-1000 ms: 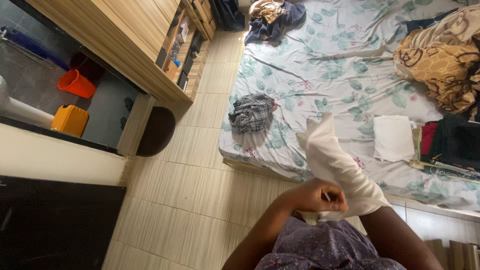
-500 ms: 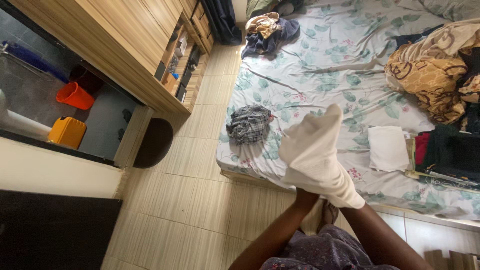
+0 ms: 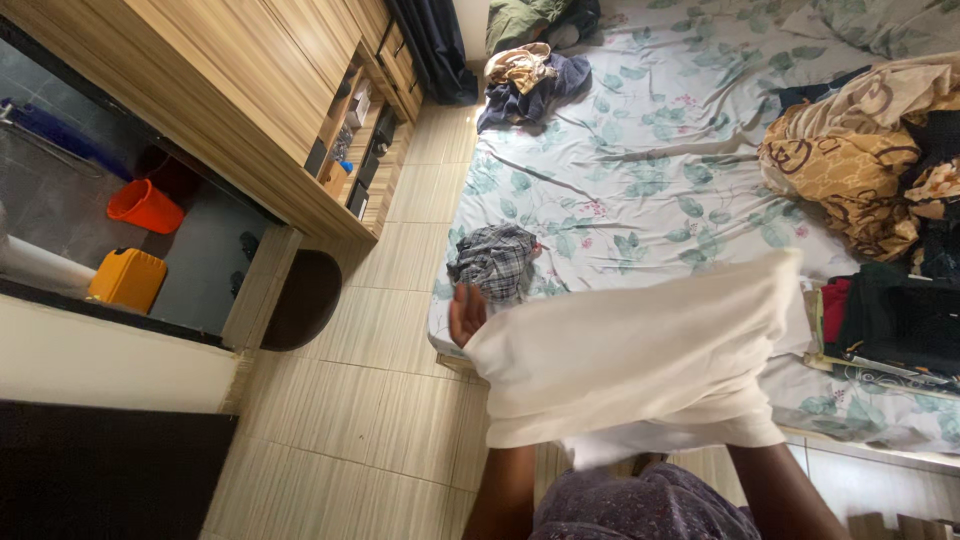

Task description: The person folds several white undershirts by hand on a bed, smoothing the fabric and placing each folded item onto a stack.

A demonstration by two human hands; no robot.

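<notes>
A white cloth (image 3: 630, 360) is stretched wide in front of me, over the near edge of the bed (image 3: 640, 190). My left hand (image 3: 466, 313) grips its left edge, thumb and fingers showing past the fabric. My right hand is hidden behind the cloth's right side; only the forearm (image 3: 780, 490) shows below it. A crumpled plaid garment (image 3: 495, 262) lies on the floral sheet just beyond my left hand.
On the bed lie a brown patterned blanket (image 3: 850, 170), dark and red folded clothes (image 3: 890, 315) at the right and a heap of clothes (image 3: 530, 75) at the far end. A wooden cabinet (image 3: 260, 110), an orange bucket (image 3: 145, 206) and a yellow container (image 3: 127, 280) stand left. Tiled floor (image 3: 360, 400) lies between.
The cloth hung bunched and narrow from my hands close together; now my hands have moved apart and spread it wide, covering the folded white item on the bed.
</notes>
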